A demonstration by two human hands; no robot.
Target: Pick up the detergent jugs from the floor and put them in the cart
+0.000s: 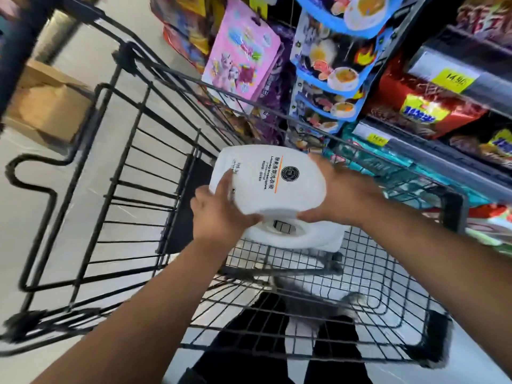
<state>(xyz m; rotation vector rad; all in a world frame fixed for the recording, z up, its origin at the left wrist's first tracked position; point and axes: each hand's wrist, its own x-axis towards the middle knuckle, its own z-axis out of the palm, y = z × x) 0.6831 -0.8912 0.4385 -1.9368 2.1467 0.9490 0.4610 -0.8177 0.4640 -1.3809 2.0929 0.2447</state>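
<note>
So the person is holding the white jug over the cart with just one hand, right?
Not quite. The head view shows both hands on the white jug: the left hand grips its near left edge and the right hand its right side. It is indeed over the cart.

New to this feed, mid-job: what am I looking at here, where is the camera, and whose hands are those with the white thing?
There is no machine: a person wears one wide-angle camera on the head, looking down. The left hand and right hand hold a white detergent jug on its side over the black wire cart. A second white jug seems to lie in the cart just beneath it. Store shelves stand on the right, and a cardboard box sits on the floor at left.
</note>
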